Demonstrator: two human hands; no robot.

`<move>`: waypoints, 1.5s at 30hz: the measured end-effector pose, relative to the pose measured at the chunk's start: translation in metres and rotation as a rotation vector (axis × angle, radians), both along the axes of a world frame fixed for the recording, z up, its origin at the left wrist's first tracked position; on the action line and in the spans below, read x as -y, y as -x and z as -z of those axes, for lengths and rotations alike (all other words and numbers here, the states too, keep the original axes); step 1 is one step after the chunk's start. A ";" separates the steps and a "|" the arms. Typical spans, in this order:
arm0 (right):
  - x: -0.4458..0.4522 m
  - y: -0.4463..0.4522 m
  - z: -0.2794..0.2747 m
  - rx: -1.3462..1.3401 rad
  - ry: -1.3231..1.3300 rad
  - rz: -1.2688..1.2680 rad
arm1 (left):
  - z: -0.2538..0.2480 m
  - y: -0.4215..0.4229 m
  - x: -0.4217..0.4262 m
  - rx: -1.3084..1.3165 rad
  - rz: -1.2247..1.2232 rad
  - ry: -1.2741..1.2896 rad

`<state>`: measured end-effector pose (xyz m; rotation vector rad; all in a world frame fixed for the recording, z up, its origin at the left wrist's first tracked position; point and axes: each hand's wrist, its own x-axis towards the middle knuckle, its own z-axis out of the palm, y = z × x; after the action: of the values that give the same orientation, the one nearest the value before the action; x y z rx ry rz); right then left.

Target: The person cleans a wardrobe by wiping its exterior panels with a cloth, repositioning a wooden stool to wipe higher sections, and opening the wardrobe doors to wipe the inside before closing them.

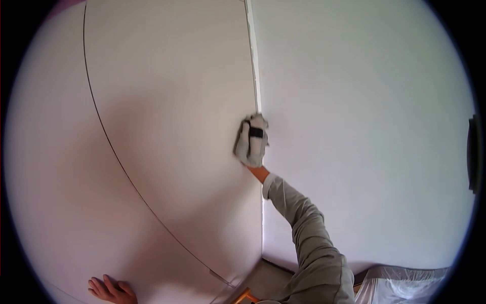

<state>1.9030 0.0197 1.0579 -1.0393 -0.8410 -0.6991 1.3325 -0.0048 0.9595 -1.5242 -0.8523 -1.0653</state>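
Observation:
My left hand [112,291] is bare and lies against the pale panel [167,126] at the lower left, fingers spread. At the corner where that panel meets the white wall [364,131], my right hand [251,141] presses on the seam. It is covered by a greyish-white glove or cloth with a black band across it. Its fingers look closed, and whatever they hold is hidden in the grey material. A white strip [252,45] runs along the corner above this hand.
A thin dark joint line [119,159] curves down the panel. Clear plastic sheeting [405,283] covers something at the lower right. An orange bar [246,296] stands at the bottom, by the floor [263,278]. A dark object [473,154] is at the far right edge.

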 end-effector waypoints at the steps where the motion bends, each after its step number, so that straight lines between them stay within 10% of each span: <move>1: 0.020 0.029 0.051 0.028 -0.011 -0.013 | 0.063 0.030 0.021 0.028 -0.013 -0.011; 6: 0.018 0.042 0.060 0.480 -0.264 0.375 | 0.108 0.051 0.026 0.028 0.009 -0.041; 7: 0.014 0.018 0.149 0.326 -0.110 0.148 | 0.215 0.016 0.009 0.032 0.007 -0.022; 12: -0.052 0.087 0.175 0.444 0.025 -0.197 | 0.285 -0.030 -0.029 0.034 0.000 0.013; 14: -0.023 0.182 0.047 0.649 -0.019 -0.272 | 0.178 0.023 0.002 0.053 0.026 -0.016; 19: 0.036 0.245 0.015 1.260 -0.027 -0.338 | 0.162 0.028 0.020 0.062 -0.007 0.040; 29: 0.014 0.166 -0.161 0.609 -0.352 0.017 | 0.158 0.018 0.023 0.080 0.017 0.033; 31: 0.027 0.180 -0.159 0.370 -0.047 -0.073 | 0.160 0.019 0.025 0.089 0.009 0.031; 37: 0.025 0.216 -0.107 0.902 -0.277 -0.063 | 0.162 0.017 0.027 0.107 0.011 0.029; 45: 0.022 0.205 -0.228 0.965 -0.436 -0.071 | 0.159 0.017 0.026 0.081 0.021 0.027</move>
<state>1.6975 -0.0025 1.2862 -0.2268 -1.4477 -1.2845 1.3154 -0.0304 0.8000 -1.5239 -0.9120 -1.1414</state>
